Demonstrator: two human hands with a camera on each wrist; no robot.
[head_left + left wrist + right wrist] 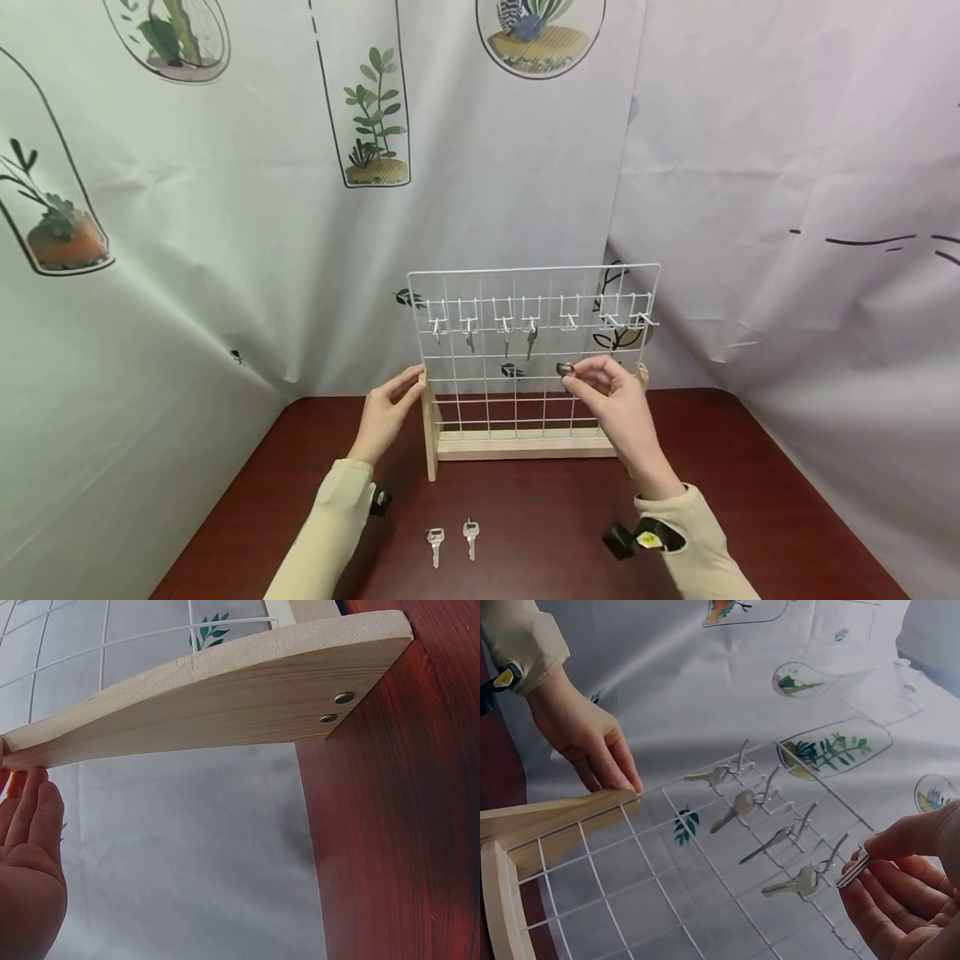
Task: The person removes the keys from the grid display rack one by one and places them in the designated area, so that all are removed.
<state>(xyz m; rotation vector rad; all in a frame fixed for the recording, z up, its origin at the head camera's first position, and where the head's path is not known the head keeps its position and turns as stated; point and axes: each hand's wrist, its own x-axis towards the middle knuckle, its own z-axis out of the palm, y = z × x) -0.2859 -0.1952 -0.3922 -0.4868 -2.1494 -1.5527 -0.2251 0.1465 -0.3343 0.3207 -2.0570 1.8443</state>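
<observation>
A white wire grid rack [533,268] stands on the table in a wooden frame, with a row of hooks along its upper part. My left hand [384,417] grips the upper end of the left wooden side piece [202,712]. In front of the grid's right half, my right hand [618,404] pinches a key [853,871] between thumb and fingers. That key is apart from the hooks. Several keys hang from the left hooks, among them one silver key [799,882] close to the right hand. The hooks further right [570,321] carry no keys.
Two loose keys, a left one [435,546] and a right one [471,539], lie on the dark red table [540,517] in front of the rack. Behind it hangs a pale cloth [510,208] printed with plants. The rack's wooden base bar [525,448] runs along the bottom.
</observation>
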